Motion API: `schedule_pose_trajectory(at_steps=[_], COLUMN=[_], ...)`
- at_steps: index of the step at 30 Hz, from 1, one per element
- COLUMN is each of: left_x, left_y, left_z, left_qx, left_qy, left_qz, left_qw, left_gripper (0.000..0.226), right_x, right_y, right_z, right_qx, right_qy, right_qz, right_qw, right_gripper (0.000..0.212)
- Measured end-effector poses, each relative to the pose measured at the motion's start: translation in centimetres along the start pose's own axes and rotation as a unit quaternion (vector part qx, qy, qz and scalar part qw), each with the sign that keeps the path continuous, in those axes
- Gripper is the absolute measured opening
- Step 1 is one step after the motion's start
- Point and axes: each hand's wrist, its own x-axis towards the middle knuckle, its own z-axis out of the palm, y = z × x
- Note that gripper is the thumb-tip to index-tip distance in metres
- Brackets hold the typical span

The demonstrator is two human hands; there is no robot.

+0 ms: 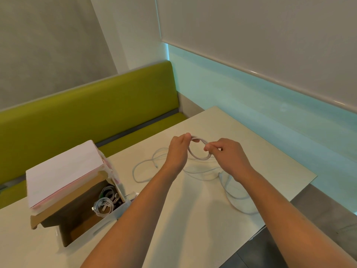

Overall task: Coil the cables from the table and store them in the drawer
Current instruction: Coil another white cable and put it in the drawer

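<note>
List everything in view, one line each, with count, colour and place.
coil: one, white, held above the table between both hands
loose cables: count unclear, white, strewn on the table under the hands
drawer: one, white walls, brown inside, pulled open at left
coiled cables: several, white and grey, inside the drawer
table: one, cream
bench: one, green, behind the table
left hand: pinches the coil
right hand: pinches the coil

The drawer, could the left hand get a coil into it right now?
Probably yes. The drawer stands pulled open beside the left forearm, its top uncovered, coiled cables already inside. But the left hand and right hand both pinch the coil, so the right must let go first.
</note>
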Motion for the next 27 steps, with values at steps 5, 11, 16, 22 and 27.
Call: schedule_pose_trajectory(at_steps=[5, 11, 16, 22, 27], left_x=[0.4, -0.4, -0.2, 0.1, 0.3], left_y=[0.0, 1.4, 0.5, -0.4, -0.6], left_z=[0.1, -0.4, -0.2, 0.3, 0.7], left_qx=[0.061, -0.002, -0.059, 0.047, 0.112], left_qy=[-0.012, -0.12, -0.064, 0.015, 0.049], left_qz=[0.025, -0.054, -0.042, 0.002, 0.022], left_qw=[0.998, 0.991, 0.995, 0.999, 0.992], left_gripper=[0.038, 0.029, 0.037, 0.028, 0.018], right_x=[-0.2, -0.3, -0.2, 0.1, 0.0], right_y=[0.0, 0.1, -0.1, 0.2, 0.0], right_z=[0.1, -0.1, -0.2, 0.1, 0.1], right_qx=[-0.124, -0.079, -0.02, 0.039, 0.097], right_qy=[0.026, 0.035, 0.022, 0.014, 0.006], right_qz=[-0.006, 0.035, 0.035, 0.029, 0.027], right_qw=[0.992, 0.996, 0.999, 0.999, 0.995], right_gripper=[0.029, 0.027, 0.023, 0.02, 0.018])
